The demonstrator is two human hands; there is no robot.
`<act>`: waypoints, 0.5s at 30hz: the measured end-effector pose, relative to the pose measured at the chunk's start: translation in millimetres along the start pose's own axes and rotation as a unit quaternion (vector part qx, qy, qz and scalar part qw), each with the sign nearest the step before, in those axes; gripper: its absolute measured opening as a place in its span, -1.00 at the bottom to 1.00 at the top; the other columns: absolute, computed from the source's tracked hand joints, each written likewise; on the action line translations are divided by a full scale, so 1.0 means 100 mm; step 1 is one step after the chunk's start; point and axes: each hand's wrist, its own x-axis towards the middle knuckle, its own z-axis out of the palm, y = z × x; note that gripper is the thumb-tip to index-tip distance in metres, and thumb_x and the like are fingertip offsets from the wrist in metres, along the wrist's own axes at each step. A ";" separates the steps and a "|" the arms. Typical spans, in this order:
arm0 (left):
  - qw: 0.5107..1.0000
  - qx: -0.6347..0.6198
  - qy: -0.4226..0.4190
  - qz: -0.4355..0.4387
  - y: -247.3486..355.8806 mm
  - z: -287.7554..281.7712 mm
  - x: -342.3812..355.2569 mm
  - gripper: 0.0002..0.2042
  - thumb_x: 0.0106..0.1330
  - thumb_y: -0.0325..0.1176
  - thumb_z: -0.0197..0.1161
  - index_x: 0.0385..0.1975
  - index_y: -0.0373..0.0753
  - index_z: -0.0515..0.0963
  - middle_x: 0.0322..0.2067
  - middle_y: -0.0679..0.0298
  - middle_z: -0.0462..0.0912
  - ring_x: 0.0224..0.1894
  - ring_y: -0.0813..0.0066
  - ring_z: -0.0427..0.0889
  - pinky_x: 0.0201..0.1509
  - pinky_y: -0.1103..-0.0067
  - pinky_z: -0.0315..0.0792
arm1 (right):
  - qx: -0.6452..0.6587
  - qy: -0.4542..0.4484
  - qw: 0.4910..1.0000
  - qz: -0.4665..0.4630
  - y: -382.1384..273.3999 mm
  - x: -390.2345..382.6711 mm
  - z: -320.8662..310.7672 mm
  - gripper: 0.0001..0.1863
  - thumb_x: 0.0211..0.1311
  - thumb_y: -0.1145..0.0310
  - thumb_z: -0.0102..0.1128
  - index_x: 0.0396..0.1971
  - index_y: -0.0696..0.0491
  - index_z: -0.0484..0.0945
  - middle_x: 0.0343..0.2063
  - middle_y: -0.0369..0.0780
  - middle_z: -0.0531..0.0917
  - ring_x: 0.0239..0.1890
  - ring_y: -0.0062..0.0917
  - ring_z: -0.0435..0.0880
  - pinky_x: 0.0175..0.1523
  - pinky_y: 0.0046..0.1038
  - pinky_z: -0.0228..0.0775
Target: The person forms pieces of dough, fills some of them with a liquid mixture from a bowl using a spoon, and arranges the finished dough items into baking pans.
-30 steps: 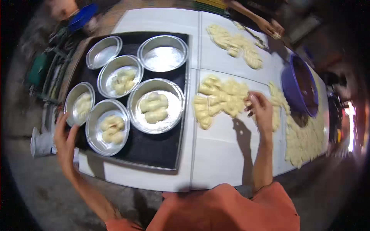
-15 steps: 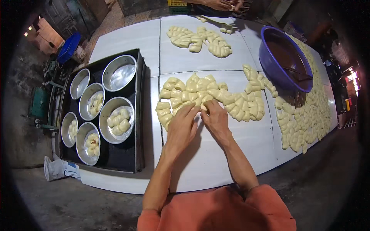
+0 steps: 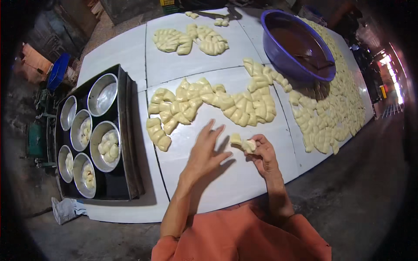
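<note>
Fingers of the right hand (image 3: 266, 157) pinch a small dough piece (image 3: 244, 145), pale, soft and lumpy, its free end sticking out leftward toward the other hand. Fingers of the left hand (image 3: 203, 152) are spread wide and hold nothing, the thumb apart from that piece. Beyond both sets of fingertips lies a glossy, ridged dough band (image 3: 257, 104); well to their left, a black tray (image 3: 131, 156) carries 6 round pans (image 3: 102, 95).
</note>
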 end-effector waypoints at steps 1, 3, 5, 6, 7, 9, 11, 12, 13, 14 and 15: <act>0.999 -0.019 -0.002 0.029 0.04 0.13 0.02 -0.39 0.12 -0.22 0.42 0.22 -0.21 0.46 0.33 -0.07 0.27 0.35 -0.02 0.30 0.36 0.32 0.26 | 0.035 -0.022 0.999 0.016 -0.02 -0.01 0.01 -0.56 0.12 0.56 0.03 0.07 0.21 0.41 -0.16 -0.13 0.65 -0.23 -0.48 0.67 -0.08 -0.51 0.52; 0.998 -0.039 -0.007 0.058 0.14 0.23 0.08 -0.46 0.15 -0.23 0.40 0.16 -0.22 0.52 0.26 -0.06 0.40 0.27 0.03 0.43 0.27 0.35 0.36 | 0.097 -0.013 0.995 0.016 -0.08 -0.06 0.16 -0.57 0.24 0.47 -0.06 0.12 0.19 0.39 -0.10 -0.10 0.63 -0.15 -0.43 0.66 0.02 -0.48 0.50; 0.949 -0.148 -0.225 -0.164 0.34 0.15 0.20 -0.64 0.20 -0.23 0.36 -0.05 -0.26 0.63 -0.05 0.01 0.66 -0.05 0.15 0.67 -0.01 0.41 0.50 | 0.103 -0.043 0.993 0.031 -0.14 -0.04 0.05 -0.60 0.29 0.43 -0.06 0.11 0.20 0.39 -0.11 -0.10 0.63 -0.13 -0.41 0.65 0.04 -0.46 0.49; 0.949 -0.147 -0.227 -0.164 0.34 0.18 0.18 -0.64 0.20 -0.23 0.36 -0.05 -0.26 0.63 -0.05 0.01 0.66 -0.05 0.15 0.67 -0.01 0.41 0.50 | 0.107 -0.072 0.990 0.049 -0.15 -0.04 -0.02 -0.62 0.34 0.39 -0.06 0.10 0.20 0.39 -0.11 -0.11 0.63 -0.11 -0.40 0.65 0.07 -0.44 0.48; 0.973 -0.098 -0.179 -0.110 0.32 0.21 0.14 -0.70 0.22 -0.24 0.34 -0.13 -0.28 0.65 -0.19 0.04 0.69 -0.19 0.16 0.67 -0.12 0.41 0.50 | 0.063 -0.048 0.996 0.034 -0.13 -0.02 -0.06 -0.65 0.36 0.32 0.08 0.06 0.18 0.43 -0.15 -0.17 0.63 -0.13 -0.48 0.64 0.00 -0.48 0.48; 0.993 -0.002 -0.113 -0.023 0.31 0.21 0.10 -0.78 0.22 -0.27 0.33 -0.22 -0.24 0.67 -0.34 0.11 0.69 -0.33 0.09 0.65 -0.25 0.37 0.49 | -0.100 -0.066 0.992 0.028 -0.14 -0.02 -0.04 -0.65 0.32 0.33 0.17 0.03 0.15 0.45 -0.16 -0.21 0.62 -0.14 -0.54 0.61 -0.05 -0.52 0.48; 0.994 0.057 -0.088 0.025 0.28 0.19 0.09 -0.79 0.20 -0.29 0.33 -0.22 -0.21 0.67 -0.36 0.15 0.68 -0.33 0.11 0.65 -0.25 0.36 0.48 | -0.233 -0.069 0.969 0.030 -0.24 0.00 0.19 -0.70 0.18 0.39 0.37 -0.11 0.11 0.55 -0.25 -0.32 0.62 -0.21 -0.68 0.55 -0.21 -0.61 0.43; 0.988 0.114 -0.063 0.079 0.28 0.18 0.09 -0.81 0.18 -0.31 0.33 -0.23 -0.18 0.68 -0.38 0.19 0.68 -0.32 0.12 0.65 -0.24 0.35 0.47 | -0.231 -0.070 0.970 0.029 -0.23 0.03 0.20 -0.70 0.18 0.39 0.37 -0.11 0.11 0.55 -0.25 -0.32 0.62 -0.21 -0.68 0.55 -0.21 -0.61 0.43; 0.988 0.117 -0.063 0.078 0.28 0.18 0.10 -0.81 0.18 -0.31 0.33 -0.23 -0.18 0.68 -0.38 0.19 0.68 -0.32 0.12 0.65 -0.24 0.35 0.47 | -0.268 -0.087 0.959 0.009 -0.21 0.06 0.18 -0.75 0.19 0.40 0.36 -0.16 0.11 0.57 -0.32 -0.34 0.61 -0.27 -0.70 0.55 -0.24 -0.61 0.41; 0.982 0.158 -0.053 0.092 0.26 0.18 0.10 -0.81 0.16 -0.33 0.32 -0.24 -0.15 0.68 -0.36 0.22 0.69 -0.27 0.18 0.65 -0.19 0.35 0.45 | -0.304 -0.104 0.947 -0.011 -0.19 0.08 0.18 -0.81 0.19 0.41 0.34 -0.22 0.11 0.59 -0.38 -0.35 0.61 -0.32 -0.71 0.55 -0.28 -0.62 0.40; 0.973 0.198 -0.043 0.106 0.23 0.18 0.11 -0.81 0.14 -0.35 0.31 -0.24 -0.12 0.69 -0.34 0.26 0.69 -0.21 0.23 0.65 -0.13 0.34 0.44 | -0.310 -0.070 0.948 0.008 -0.22 0.07 0.21 -0.87 0.19 0.40 0.32 -0.33 0.13 0.61 -0.51 -0.36 0.57 -0.44 -0.73 0.51 -0.35 -0.64 0.34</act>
